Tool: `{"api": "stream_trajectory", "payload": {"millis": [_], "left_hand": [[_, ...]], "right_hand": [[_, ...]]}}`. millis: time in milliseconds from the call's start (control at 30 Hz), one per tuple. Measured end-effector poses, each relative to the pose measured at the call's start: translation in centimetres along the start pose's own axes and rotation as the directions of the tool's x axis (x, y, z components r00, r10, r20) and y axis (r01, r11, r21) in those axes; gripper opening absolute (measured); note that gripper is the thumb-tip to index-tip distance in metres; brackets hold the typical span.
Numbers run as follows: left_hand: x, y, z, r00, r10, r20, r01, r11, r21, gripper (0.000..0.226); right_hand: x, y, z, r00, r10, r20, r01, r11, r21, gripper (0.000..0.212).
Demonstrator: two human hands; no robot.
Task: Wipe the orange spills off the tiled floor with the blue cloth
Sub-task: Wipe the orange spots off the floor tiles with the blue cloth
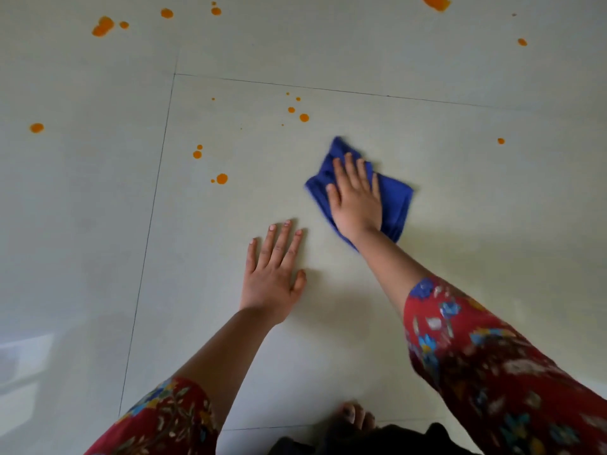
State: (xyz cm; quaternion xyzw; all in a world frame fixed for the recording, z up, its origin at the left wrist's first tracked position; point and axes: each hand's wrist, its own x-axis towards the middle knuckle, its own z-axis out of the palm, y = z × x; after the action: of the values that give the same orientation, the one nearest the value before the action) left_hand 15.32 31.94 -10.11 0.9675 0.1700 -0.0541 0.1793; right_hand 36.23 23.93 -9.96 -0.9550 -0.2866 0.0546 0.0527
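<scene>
A crumpled blue cloth [395, 198] lies on the pale tiled floor [460, 159] at centre right. My right hand [354, 195] presses flat on it with straight fingers. My left hand [274, 274] rests flat on the bare tile, fingers spread, a short way below and left of the cloth. Orange drops dot the floor: one pair [221, 178] left of the cloth, a small cluster [303, 117] above it, a larger smear [103, 26] at top left, another smear [435, 1] at the top edge, and a lone drop [500, 141] to the right.
Dark grout lines [154, 198] run across the floor left of and above my hands. My bare toes [356, 415] and dark clothing show at the bottom edge. A pale reflection [26, 362] lies on the floor at lower left.
</scene>
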Motion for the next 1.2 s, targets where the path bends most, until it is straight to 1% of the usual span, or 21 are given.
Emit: {"api": "stream_trajectory", "payload": {"millis": [67, 133, 167, 233, 300, 333, 367, 433, 500, 567, 633, 700, 767, 800, 833, 933, 967, 1000, 1067, 1133, 1200], "left_hand": [[0.1, 0.0, -0.2, 1.0, 0.013, -0.003, -0.013, 1.0, -0.022, 0.068], [0.0, -0.2, -0.3, 1.0, -0.004, -0.018, 0.003, 0.999, -0.051, 0.064], [-0.1, -0.4, -0.5, 0.998, -0.039, -0.039, 0.036, 0.997, -0.064, 0.062], [-0.2, -1.5, -1.2, 0.989, -0.124, -0.085, 0.118, 0.99, -0.074, 0.062], [-0.3, -3.3, -1.8, 0.974, -0.193, -0.117, 0.187, 0.98, -0.064, 0.062], [-0.1, -4.6, -2.2, 0.965, -0.222, -0.14, 0.216, 0.975, -0.057, 0.062], [0.1, -5.8, -2.6, 0.956, -0.247, -0.157, 0.242, 0.969, -0.051, 0.062], [0.3, -8.2, -3.6, 0.935, -0.298, -0.191, 0.296, 0.954, -0.04, 0.062], [0.5, -10.5, -4.6, 0.903, -0.37, -0.218, 0.368, 0.928, -0.052, 0.063], [0.6, -12.4, -5.1, 0.866, -0.445, -0.23, 0.437, 0.895, -0.086, 0.063], [0.7, -13.1, -5.0, 0.844, -0.48, -0.238, 0.467, 0.877, -0.113, 0.062], [0.8, -13.2, -4.8, 0.843, -0.482, -0.239, 0.468, 0.876, -0.116, 0.062], [0.9, -13.2, -4.7, 0.842, -0.483, -0.238, 0.467, 0.875, -0.125, 0.061], [0.9, -13.2, -4.7, 0.843, -0.484, -0.235, 0.467, 0.875, -0.128, 0.061], [0.8, -13.2, -4.7, 0.844, -0.483, -0.233, 0.465, 0.876, -0.129, 0.061], [0.9, -13.3, -4.7, 0.846, -0.482, -0.226, 0.462, 0.876, -0.136, 0.061], [0.8, -13.3, -4.7, 0.846, -0.483, -0.226, 0.464, 0.875, -0.134, 0.061], [0.7, -13.3, -4.7, 0.843, -0.488, -0.227, 0.468, 0.873, -0.136, 0.061], [0.7, -13.3, -4.6, 0.841, -0.492, -0.226, 0.472, 0.87, -0.141, 0.062], [0.7, -13.3, -4.5, 0.842, -0.491, -0.224, 0.47, 0.871, -0.142, 0.062], [0.9, -13.4, -4.6, 0.844, -0.489, -0.221, 0.469, 0.872, -0.138, 0.063]], "right_hand": [[-3.5, -0.4, 0.4, 0.966, -0.255, 0.04, 0.256, 0.966, -0.035, 0.057], [-5.2, 1.2, 0.3, 0.942, -0.327, 0.069, 0.329, 0.944, -0.027, 0.056], [-4.6, 2.0, 0.2, 0.954, -0.292, 0.067, 0.294, 0.956, -0.02, 0.056], [-1.8, 2.1, -0.1, 0.994, -0.105, 0.04, 0.106, 0.994, -0.031, 0.057], [1.6, 0.3, 0.0, 0.996, 0.09, 0.005, -0.09, 0.996, -0.021, 0.056], [2.9, -1.4, 0.2, 0.994, 0.113, 0.002, -0.113, 0.994, -0.004, 0.056], [3.4, -3.1, 0.4, 0.997, 0.078, 0.004, -0.078, 0.997, 0.009, 0.056], [2.1, -5.7, 1.0, 0.988, -0.157, 0.012, 0.157, 0.988, -0.002, 0.058], [-0.7, -6.0, 1.5, 0.898, -0.438, 0.035, 0.439, 0.898, -0.028, 0.057], [-1.2, -4.3, 1.3, 0.837, -0.545, 0.049, 0.547, 0.837, -0.016, 0.054], [1.1, -2.9, 1.0, 0.902, -0.432, 0.025, 0.432, 0.902, -0.012, 0.056], [4.6, -3.3, 0.8, 0.986, -0.168, -0.008, 0.167, 0.986, -0.017, 0.058], [7.5, -5.5, 0.9, 1.0, 0.01, -0.014, -0.01, 1.0, 0.0, 0.056], [8.0, -6.9, 1.0, 1.0, 0.012, -0.003, -0.012, 1.0, 0.005, 0.056], [7.8, -8.0, 1.0, 0.998, -0.056, 0.007, 0.056, 0.998, 0.013, 0.056], [4.5, -8.0, 1.3, 0.92, -0.391, 0.037, 0.391, 0.921, 0.01, 0.057], [3.8, -6.9, 1.3, 0.905, -0.422, 0.043, 0.422, 0.906, 0.009, 0.057], [4.1, -5.7, 1.2, 0.923, -0.383, 0.04, 0.383, 0.924, -0.003, 0.058], [7.2, -4.0, 0.8, 0.99, -0.144, 0.006, 0.144, 0.989, -0.024, 0.059], [11.8, -4.6, 0.2, 0.997, 0.08, -0.008, -0.08, 0.997, -0.006, 0.056], [15.7, -7.3, -0.1, 0.994, 0.107, -0.007, -0.107, 0.994, 0.025, 0.055]]}}
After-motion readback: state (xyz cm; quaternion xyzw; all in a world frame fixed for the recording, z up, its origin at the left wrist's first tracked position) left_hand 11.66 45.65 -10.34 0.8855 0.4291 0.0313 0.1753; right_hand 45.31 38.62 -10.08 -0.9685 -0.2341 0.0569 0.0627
